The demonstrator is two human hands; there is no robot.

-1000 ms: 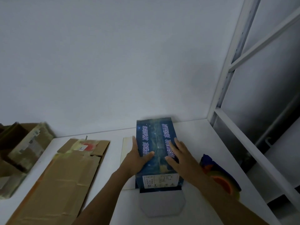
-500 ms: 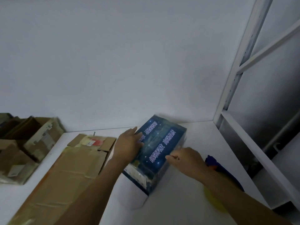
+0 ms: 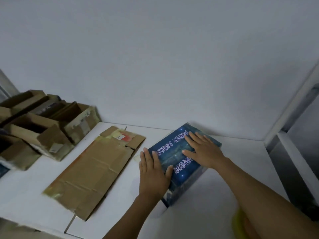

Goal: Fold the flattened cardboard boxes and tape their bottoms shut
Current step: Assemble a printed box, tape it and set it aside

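Right hand [image 3: 205, 152]: open, palm down, fingers spread and straight, resting flat on the top face of the blue box [image 3: 172, 157]. Left hand [image 3: 153, 173]: open, fingers straight and lying along the box's left edge, thumb laid over the top face; it grips nothing. Blue box: dark blue printed carton with white lettering and star specks, set up as a box and lying at an angle on the white table [image 3: 198, 213], right of centre, far corner near the wall. Flattened cardboard [image 3: 93, 169]: brown, creased, with yellowed tape strips and a red and white label at its far end, lying flat just left of the left hand, apart from the blue box. Brown boxes [image 3: 43, 128]: several opened cartons grouped at the table's far left. Yellow object [image 3: 239, 225]: partly hidden under the right forearm, kind cannot be told. Metal frame [image 3: 291, 104]: white, along the table's right side.
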